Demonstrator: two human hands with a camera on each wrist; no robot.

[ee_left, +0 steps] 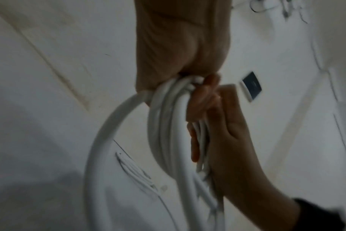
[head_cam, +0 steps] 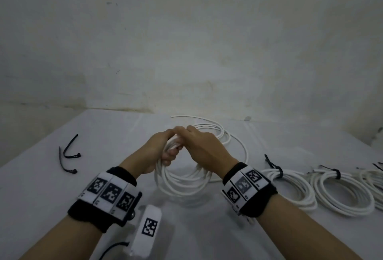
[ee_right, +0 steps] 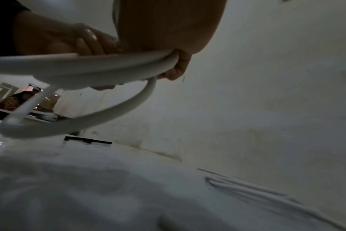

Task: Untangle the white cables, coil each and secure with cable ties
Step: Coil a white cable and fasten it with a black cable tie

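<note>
both hands gripped 1 white coil [head_cam: 182, 178]. the left hand [head_cam: 157, 151] clenched its strands; the right hand [head_cam: 205, 147] grasped beside it.

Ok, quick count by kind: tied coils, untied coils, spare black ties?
Tied white coils: 3, the rightmost cut off by the frame edge
Untied coil, held by left hand and right hand: 1
Loose black cable ties: 2
Total: 6
</note>
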